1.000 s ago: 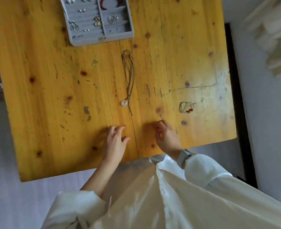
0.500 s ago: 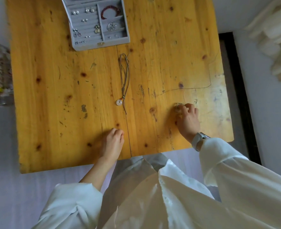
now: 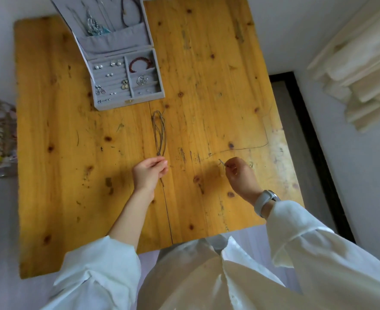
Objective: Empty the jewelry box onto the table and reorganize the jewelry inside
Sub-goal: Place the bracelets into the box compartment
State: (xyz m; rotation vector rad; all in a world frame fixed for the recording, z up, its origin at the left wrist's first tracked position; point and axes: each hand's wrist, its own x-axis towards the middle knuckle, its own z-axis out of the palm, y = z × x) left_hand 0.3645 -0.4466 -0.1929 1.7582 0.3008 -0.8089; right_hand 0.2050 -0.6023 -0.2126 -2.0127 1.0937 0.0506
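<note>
**Both hands on jewelry, box open at the far side**

The left hand pinches the long brown cord necklace lying on the scratched yellow wooden table. The right hand pinches a small thin wire piece. The grey velvet jewelry box stands open, earrings inside. No legible writing.

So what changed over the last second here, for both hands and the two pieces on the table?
The left hand moved up from the near edge and now grips the lower end of the cord necklace, covering its pendant. The right hand went right to the small wire piece, pinched it and lifted it off the table. The open jewelry box kept its place.
</note>
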